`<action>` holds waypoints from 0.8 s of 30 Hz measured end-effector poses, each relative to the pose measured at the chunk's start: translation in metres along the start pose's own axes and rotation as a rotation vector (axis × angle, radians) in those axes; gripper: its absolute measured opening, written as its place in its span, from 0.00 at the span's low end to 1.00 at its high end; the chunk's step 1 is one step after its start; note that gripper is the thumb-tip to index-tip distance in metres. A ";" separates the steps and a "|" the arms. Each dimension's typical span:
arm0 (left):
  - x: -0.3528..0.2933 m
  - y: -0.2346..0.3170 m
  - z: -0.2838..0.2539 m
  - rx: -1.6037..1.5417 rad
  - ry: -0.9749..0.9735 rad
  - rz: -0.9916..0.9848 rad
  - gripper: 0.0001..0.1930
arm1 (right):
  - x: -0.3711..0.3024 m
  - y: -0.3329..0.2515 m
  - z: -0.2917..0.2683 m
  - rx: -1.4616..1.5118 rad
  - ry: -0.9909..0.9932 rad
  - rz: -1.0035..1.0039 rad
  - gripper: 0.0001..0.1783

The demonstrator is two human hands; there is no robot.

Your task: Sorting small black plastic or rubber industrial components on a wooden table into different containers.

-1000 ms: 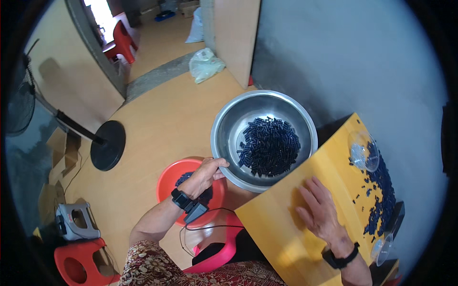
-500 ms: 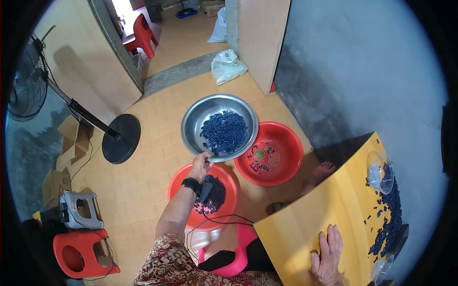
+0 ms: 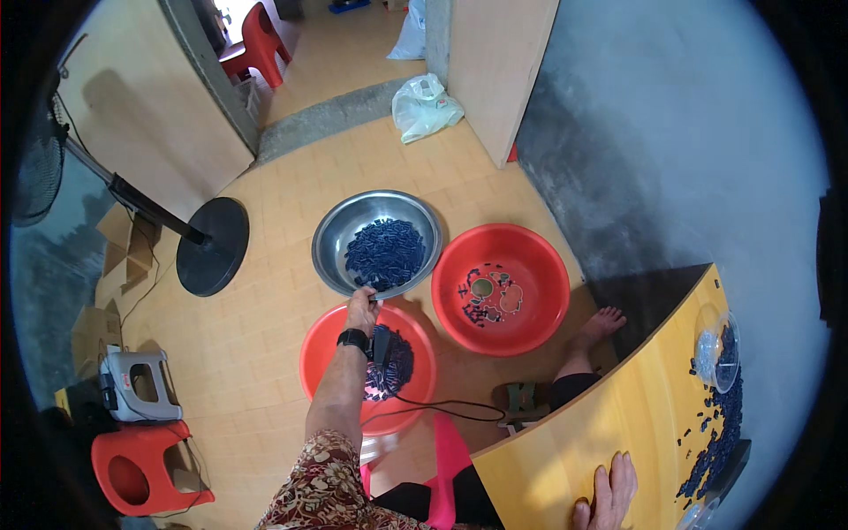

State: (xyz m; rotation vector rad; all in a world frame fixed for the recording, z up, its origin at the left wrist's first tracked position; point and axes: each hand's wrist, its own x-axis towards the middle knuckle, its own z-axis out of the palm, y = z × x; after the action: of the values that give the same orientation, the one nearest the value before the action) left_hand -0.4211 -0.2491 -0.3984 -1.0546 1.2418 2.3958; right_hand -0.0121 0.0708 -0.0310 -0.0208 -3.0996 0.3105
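My left hand (image 3: 361,311) grips the near rim of a steel basin (image 3: 329,231), which holds a heap of small dark blue pieces (image 3: 385,254). Below my left forearm stands a red basin (image 3: 319,364) with more dark pieces (image 3: 399,360) in it, partly covered by the wrist. Another red basin (image 3: 548,305), with a few dark pieces scattered over its printed bottom, is just right of the steel one. My right hand (image 3: 611,496) rests flat with fingers stretched on the wooden table (image 3: 565,433), holding nothing; its lower part is cut off by the frame.
Along the table's wall side lies a pile of dark pieces (image 3: 726,415) with a clear plastic tub (image 3: 717,352). A fan base (image 3: 212,247) stands on the left, above a grey stool (image 3: 146,386) and a red stool (image 3: 132,468). A plastic bag (image 3: 424,109) sits by the doorway.
The steel basin has moved left and down toward the floor, away from the right red basin it overlapped. My left hand stays on its rim. My right hand remains on the table as the view shifts.
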 end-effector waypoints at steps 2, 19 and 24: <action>0.013 -0.005 -0.005 -0.001 0.000 -0.009 0.00 | 0.003 -0.001 -0.002 0.003 -0.001 0.006 0.28; 0.001 -0.050 0.022 0.245 -0.204 -0.249 0.20 | 0.001 -0.012 -0.006 0.013 -0.008 0.058 0.27; -0.047 -0.059 0.052 0.355 -0.440 -0.279 0.14 | -0.011 0.000 0.005 -0.020 0.011 0.098 0.29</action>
State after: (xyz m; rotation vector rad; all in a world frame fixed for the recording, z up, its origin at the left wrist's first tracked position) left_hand -0.3830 -0.1677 -0.3817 -0.5178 1.2029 1.9569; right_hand -0.0014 0.0701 -0.0358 -0.1748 -3.0962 0.2815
